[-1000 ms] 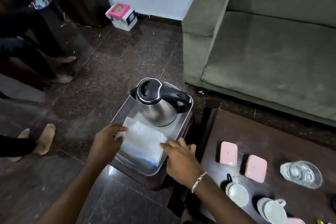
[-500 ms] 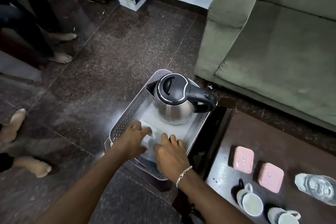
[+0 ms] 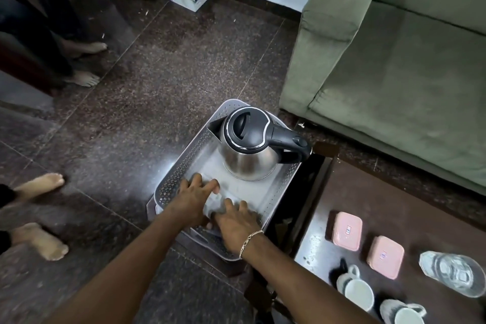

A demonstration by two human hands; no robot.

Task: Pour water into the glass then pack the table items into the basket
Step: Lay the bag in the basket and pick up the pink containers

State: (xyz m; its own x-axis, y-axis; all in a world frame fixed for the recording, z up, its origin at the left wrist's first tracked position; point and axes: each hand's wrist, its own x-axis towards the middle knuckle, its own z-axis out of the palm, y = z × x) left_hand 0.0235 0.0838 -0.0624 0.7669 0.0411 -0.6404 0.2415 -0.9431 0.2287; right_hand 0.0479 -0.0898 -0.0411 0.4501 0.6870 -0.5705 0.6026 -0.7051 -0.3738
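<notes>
My left hand (image 3: 196,198) and right hand (image 3: 234,218) have just pressed the white packet (image 3: 216,201) flat into the basket (image 3: 181,163) beside the kettle (image 3: 249,144), fingers spread; cups next

Kettle (image 3: 249,146) at back in basket (image 3: 178,166), hands in front; table (image 3: 394,192) w/ glass (image 3: 452,273) to right.

Both hands (image 3: 196,198) have pressed the white packet (image 3: 214,204) flat into the basket (image 3: 181,163).
</notes>
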